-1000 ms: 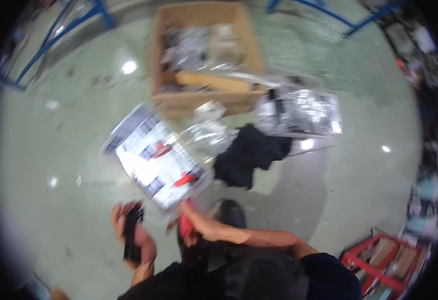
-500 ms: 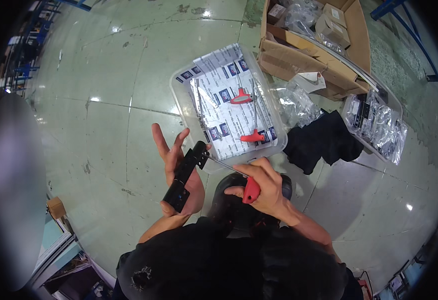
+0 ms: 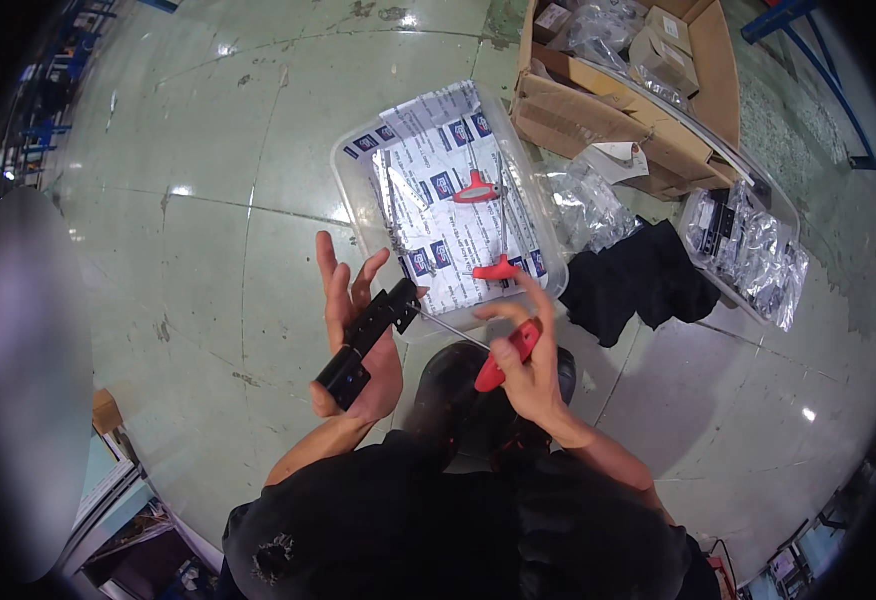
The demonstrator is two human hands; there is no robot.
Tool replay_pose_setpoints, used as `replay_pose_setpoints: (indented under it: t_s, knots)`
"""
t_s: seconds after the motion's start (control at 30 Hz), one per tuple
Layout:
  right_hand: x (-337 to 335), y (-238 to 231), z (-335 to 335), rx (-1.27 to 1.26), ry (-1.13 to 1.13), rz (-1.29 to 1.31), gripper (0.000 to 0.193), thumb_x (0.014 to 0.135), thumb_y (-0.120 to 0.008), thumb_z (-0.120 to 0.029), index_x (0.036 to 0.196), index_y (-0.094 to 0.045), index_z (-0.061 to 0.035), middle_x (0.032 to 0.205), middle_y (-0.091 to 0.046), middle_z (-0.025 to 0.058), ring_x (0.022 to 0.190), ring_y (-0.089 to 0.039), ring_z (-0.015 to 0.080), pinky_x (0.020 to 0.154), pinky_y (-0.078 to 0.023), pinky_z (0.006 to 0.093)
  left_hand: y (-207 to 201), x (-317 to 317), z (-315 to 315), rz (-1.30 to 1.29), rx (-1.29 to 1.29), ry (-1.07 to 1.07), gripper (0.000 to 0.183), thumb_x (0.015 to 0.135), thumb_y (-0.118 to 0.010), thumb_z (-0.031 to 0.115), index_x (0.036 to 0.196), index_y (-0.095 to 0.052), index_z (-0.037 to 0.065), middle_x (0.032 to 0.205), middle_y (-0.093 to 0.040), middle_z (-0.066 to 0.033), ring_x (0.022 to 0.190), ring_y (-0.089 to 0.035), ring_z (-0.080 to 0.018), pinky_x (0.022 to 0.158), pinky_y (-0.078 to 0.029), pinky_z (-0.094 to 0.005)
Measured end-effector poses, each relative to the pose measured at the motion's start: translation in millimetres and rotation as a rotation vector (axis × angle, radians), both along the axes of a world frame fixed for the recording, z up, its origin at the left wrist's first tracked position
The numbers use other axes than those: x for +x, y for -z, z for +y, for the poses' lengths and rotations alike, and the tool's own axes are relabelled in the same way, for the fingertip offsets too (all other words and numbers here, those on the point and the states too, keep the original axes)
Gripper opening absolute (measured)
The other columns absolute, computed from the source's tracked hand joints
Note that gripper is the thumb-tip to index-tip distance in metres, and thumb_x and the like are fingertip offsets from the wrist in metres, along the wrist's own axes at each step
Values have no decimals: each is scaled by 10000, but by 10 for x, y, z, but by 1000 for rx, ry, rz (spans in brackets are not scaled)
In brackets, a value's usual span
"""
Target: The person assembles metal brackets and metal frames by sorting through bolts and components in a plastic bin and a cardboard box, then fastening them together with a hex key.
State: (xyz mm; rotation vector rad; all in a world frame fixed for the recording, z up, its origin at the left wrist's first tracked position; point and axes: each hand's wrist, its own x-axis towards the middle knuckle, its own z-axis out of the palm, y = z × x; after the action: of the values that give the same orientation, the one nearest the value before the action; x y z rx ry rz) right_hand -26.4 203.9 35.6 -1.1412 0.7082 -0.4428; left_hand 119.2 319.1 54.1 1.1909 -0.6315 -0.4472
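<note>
A black cylindrical hinge (image 3: 366, 341) with small side plates lies slantwise across the palm of my left hand (image 3: 385, 372). The thumb sits at its lower end, and two fingers stretch up past it. My right hand (image 3: 541, 378) holds a T-handle hex key (image 3: 509, 355) by its red grip, the thumb pressed on the handle and the index finger lifted off. Its thin metal shaft runs to a side plate near the hinge's upper end; the exact tip is too small to make out. Both hands are above my dark shoes (image 3: 455, 385).
Ahead stands a clear plastic bin (image 3: 346, 180) lined with printed paper, holding two red T-handle keys (image 3: 476, 188) and metal strips. Right of it are a black cloth (image 3: 643, 285), plastic bags (image 3: 588, 205), an open cardboard box (image 3: 583, 115) and a tray of bagged parts (image 3: 748, 255).
My right hand has turned the red handle to a new angle, and its fingers have opened out from their closer wrap. The hinge stays in my left hand, shifted slightly.
</note>
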Motion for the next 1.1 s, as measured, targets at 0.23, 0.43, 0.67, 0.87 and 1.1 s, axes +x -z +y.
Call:
replay_pose_setpoints:
  t_s: [0.23, 0.43, 0.67, 0.87, 1.1]
  knots:
    - [-66, -169, -190, -929, -324, -80, 791, 499, -925, -380, 1141, -612, -39, 1149, -474, 141, 962, -549, 214, 764, -502, 338, -10, -37, -5, 142, 27, -82, 1012, 736, -308, 844, 1480, -343, 158, 1607, 28, -105, 1354, -331, -333, 963, -443, -564]
    - [1, -26, -161, -1198, -160, -65, 482, 570, -909, -316, 871, -671, -24, 765, -531, 48, 579, -556, 213, 517, -481, 320, -32, -27, 34, 36, 16, 26, 996, 729, -342, 862, 1464, -375, 190, 1605, 52, -93, 1366, -308, -344, 973, -440, -572]
    - [-38, -12, -26, -364, -210, -87, 337, 750, -827, -262, 838, -617, -15, 762, -539, 28, 581, -507, 129, 525, -403, 244, -59, -50, 25, -51, -71, 55, 956, 752, -354, 864, 1395, -481, 168, 1590, 106, -123, 1376, -261, -426, 992, -404, -596]
    - [-116, -65, 61, 789, -352, -59, 545, 984, -432, -538, 975, -588, -16, 734, -465, -11, 462, -267, 26, 416, -190, 205, -41, 23, 48, -190, -10, 145, 878, 771, -404, 833, 1426, -435, 249, 1590, 159, -56, 1403, -205, -406, 981, -393, -622]
    - [-105, -80, 4, 935, -578, -29, 858, 936, -121, -713, 1258, -504, -16, 957, -647, 90, 432, -316, 49, 398, -218, 197, -93, -29, -15, -7, 146, -19, 941, 771, -353, 852, 1404, -462, 164, 1587, 97, -116, 1371, -281, -403, 992, -413, -582]
